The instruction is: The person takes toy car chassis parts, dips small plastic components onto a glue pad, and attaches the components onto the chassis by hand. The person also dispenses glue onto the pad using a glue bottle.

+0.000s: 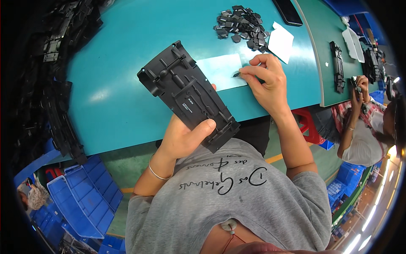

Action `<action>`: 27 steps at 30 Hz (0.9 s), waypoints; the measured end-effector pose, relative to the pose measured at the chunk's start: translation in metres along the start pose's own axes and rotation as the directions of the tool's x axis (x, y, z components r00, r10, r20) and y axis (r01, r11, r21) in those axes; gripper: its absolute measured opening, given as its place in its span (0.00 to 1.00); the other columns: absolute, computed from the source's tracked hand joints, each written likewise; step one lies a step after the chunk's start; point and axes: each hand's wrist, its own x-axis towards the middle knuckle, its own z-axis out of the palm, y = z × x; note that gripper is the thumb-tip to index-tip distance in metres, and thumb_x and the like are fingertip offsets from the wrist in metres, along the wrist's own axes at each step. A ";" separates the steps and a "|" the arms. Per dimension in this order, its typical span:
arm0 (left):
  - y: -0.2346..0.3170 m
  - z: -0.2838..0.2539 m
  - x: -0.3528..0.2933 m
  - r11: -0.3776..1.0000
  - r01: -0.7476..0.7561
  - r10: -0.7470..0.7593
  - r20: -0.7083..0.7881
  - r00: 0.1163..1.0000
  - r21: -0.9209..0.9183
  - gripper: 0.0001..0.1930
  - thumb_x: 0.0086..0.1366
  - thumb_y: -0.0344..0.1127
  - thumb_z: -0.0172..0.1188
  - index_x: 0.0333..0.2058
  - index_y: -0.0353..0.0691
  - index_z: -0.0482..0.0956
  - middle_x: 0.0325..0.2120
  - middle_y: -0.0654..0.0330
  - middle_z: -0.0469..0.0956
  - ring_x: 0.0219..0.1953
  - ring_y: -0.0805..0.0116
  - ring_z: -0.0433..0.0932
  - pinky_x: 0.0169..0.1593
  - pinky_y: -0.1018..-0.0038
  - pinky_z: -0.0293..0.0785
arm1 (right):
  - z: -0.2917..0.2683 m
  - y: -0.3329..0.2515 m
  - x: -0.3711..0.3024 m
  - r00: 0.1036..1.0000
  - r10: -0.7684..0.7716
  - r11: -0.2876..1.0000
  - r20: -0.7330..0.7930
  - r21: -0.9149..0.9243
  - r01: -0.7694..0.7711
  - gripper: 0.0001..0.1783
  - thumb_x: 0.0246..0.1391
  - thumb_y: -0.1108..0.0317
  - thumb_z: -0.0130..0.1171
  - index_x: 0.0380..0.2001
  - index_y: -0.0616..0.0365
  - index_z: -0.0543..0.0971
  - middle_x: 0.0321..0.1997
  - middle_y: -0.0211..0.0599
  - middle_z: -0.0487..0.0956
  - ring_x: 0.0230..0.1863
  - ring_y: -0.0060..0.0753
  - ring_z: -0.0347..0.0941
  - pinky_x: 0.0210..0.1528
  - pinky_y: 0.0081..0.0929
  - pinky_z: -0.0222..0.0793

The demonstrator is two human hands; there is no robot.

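A long black plastic chassis plate (191, 98), moulded with raised ribs and shafts, is gripped in my left hand (186, 134). The thumb lies on its near end, and most of the fingers are hidden beneath it. My right hand (267, 80) pinches a small dark piece (237, 75) between thumb and fingertips, just right of the plate. Under that piece lies a white sheet (220, 70) on the teal table (127, 55). Beyond the right hand is a heap of small flat black pieces (241, 26).
A white paper (281, 43) and a black phone (287, 12) lie at the far right. Black moulded parts (61, 114) line the left edge. A blue crate (86, 194) stands lower left. At the green table, a co-worker's hands (359, 86) hold a part.
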 end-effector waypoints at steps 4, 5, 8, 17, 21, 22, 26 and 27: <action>0.000 0.000 0.001 1.000 0.009 -0.010 0.016 1.000 0.009 0.32 0.57 0.28 0.54 0.59 0.31 0.53 0.58 0.43 0.59 0.56 0.52 0.67 0.57 0.59 0.65 | -0.004 -0.003 -0.002 0.998 -0.063 0.994 -0.018 -0.085 0.061 0.08 0.34 0.74 0.65 0.24 0.51 0.81 0.30 0.27 0.71 0.30 0.28 0.65 0.32 0.26 0.61; 0.000 0.000 0.001 1.000 0.009 -0.009 0.013 1.000 0.008 0.32 0.57 0.28 0.54 0.59 0.31 0.53 0.58 0.43 0.59 0.56 0.52 0.67 0.57 0.59 0.65 | -0.005 -0.004 -0.001 0.994 -0.107 0.984 -0.028 -0.146 0.102 0.09 0.33 0.75 0.64 0.24 0.50 0.81 0.30 0.26 0.72 0.31 0.28 0.66 0.32 0.26 0.61; 0.001 0.001 0.001 1.000 0.016 -0.016 0.010 1.000 -0.023 0.32 0.57 0.28 0.54 0.59 0.31 0.53 0.58 0.43 0.60 0.56 0.53 0.67 0.57 0.60 0.66 | -0.009 -0.005 0.003 0.942 -0.333 0.881 0.039 -0.344 0.326 0.11 0.32 0.75 0.60 0.25 0.50 0.80 0.31 0.25 0.72 0.32 0.28 0.67 0.34 0.26 0.60; 0.003 0.000 0.002 0.998 0.041 -0.040 0.035 0.999 -0.038 0.31 0.56 0.27 0.53 0.59 0.31 0.54 0.58 0.45 0.60 0.56 0.55 0.67 0.57 0.60 0.65 | -0.015 -0.010 0.010 0.901 -0.375 0.835 0.218 -0.343 0.430 0.10 0.32 0.76 0.57 0.24 0.51 0.78 0.33 0.25 0.72 0.34 0.27 0.68 0.35 0.27 0.60; 0.003 0.000 0.002 0.999 0.035 -0.035 0.035 0.999 -0.022 0.31 0.56 0.27 0.53 0.59 0.31 0.54 0.58 0.45 0.60 0.56 0.55 0.67 0.57 0.61 0.65 | -0.019 -0.012 0.010 0.933 -0.298 0.890 0.203 -0.294 0.348 0.11 0.34 0.79 0.59 0.26 0.54 0.78 0.30 0.30 0.73 0.33 0.32 0.70 0.36 0.28 0.62; 0.002 -0.001 0.003 1.000 0.027 -0.027 0.047 0.999 -0.005 0.31 0.56 0.27 0.53 0.59 0.31 0.53 0.58 0.45 0.60 0.56 0.55 0.67 0.57 0.61 0.65 | -0.019 -0.011 0.010 0.972 -0.203 0.964 0.115 -0.149 0.219 0.09 0.37 0.78 0.59 0.27 0.54 0.77 0.29 0.30 0.74 0.32 0.29 0.71 0.33 0.26 0.62; 0.000 0.000 0.001 0.999 0.038 -0.038 0.003 0.999 0.017 0.31 0.56 0.27 0.52 0.59 0.30 0.54 0.58 0.44 0.60 0.56 0.54 0.67 0.57 0.60 0.65 | -0.025 -0.010 0.009 0.922 0.340 0.801 0.187 0.457 -0.387 0.03 0.45 0.77 0.58 0.26 0.59 0.77 0.25 0.29 0.76 0.26 0.17 0.69 0.27 0.15 0.61; 0.000 -0.001 0.001 0.999 0.031 -0.031 0.010 0.999 0.017 0.31 0.56 0.27 0.52 0.59 0.30 0.54 0.58 0.44 0.60 0.56 0.54 0.67 0.57 0.60 0.65 | -0.026 -0.008 0.009 0.810 0.489 0.542 0.324 0.615 -0.573 0.02 0.46 0.77 0.58 0.26 0.60 0.77 0.25 0.28 0.76 0.26 0.15 0.69 0.28 0.14 0.62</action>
